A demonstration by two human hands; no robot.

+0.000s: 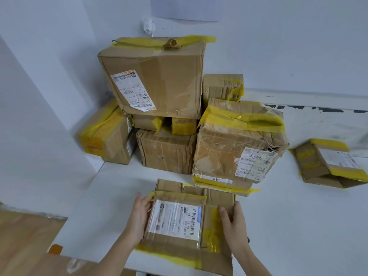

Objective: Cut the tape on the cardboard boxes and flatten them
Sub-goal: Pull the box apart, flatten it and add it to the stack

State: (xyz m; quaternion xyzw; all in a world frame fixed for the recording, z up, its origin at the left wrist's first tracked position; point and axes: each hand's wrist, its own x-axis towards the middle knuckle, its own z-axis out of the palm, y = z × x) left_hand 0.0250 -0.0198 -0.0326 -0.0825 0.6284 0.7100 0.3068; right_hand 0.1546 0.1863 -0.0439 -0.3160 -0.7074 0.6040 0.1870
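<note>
A flattened cardboard box (179, 244) with yellow tape and a white shipping label lies on the white table (298, 226) in front of me. My left hand (138, 218) holds its left edge, fingers curled at the side. On the box's right part, over a strip of yellow tape, rests my right hand (234, 226) with its fingers bent. No cutting tool shows in either hand. Behind stands a pile of taped boxes: a large one (157, 76) on top, a crumpled one (237, 144) at the right.
A partly collapsed box (326, 164) lies at the far right of the table. More taped boxes sit at the left (107, 136) and centre (167, 150) of the pile against the white wall. Brown cardboard (25, 246) lies at the lower left beyond the table's edge.
</note>
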